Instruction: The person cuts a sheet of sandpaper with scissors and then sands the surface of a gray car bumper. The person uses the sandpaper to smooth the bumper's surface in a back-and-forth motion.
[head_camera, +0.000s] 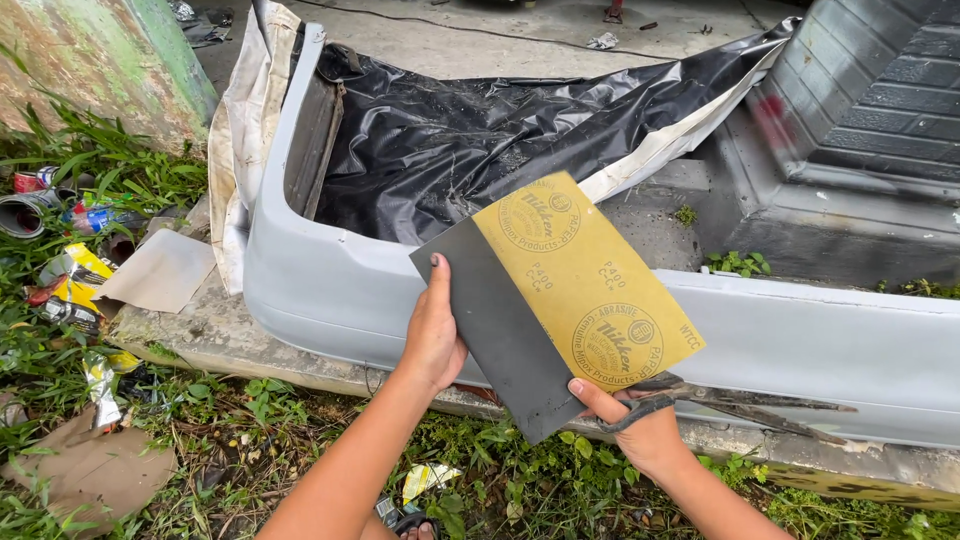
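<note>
Both forearms rise from the bottom of the view, and between the hands sits a sheet of sandpaper (555, 300), folded or cut so that its dark grey abrasive face shows on the left and its yellow printed backing on the right. It is held up in the air, tilted, in front of a pale grey car bumper (330, 290).

Left hand (432, 335) lies flat against the grey face, fingers straight, thumb behind the edge; its grip is a loose pinch on the sheet. Right hand (640, 425) pinches the lower corner of the sheet and also has scissors (720, 400) looped on its fingers, the blades pointing right along the bumper and looking closed.

Judging from this, the sheet is being divided or folded into a working piece. Any further cut would call for steadying the paper with the left hand and opening the blades at the crease.

Behind the bumper lies crumpled black plastic sheeting (470, 130) on a concrete slab (200, 330). Grass with litter (70, 285) spreads at left, and a grey block wall (870, 90) stands at upper right.
</note>
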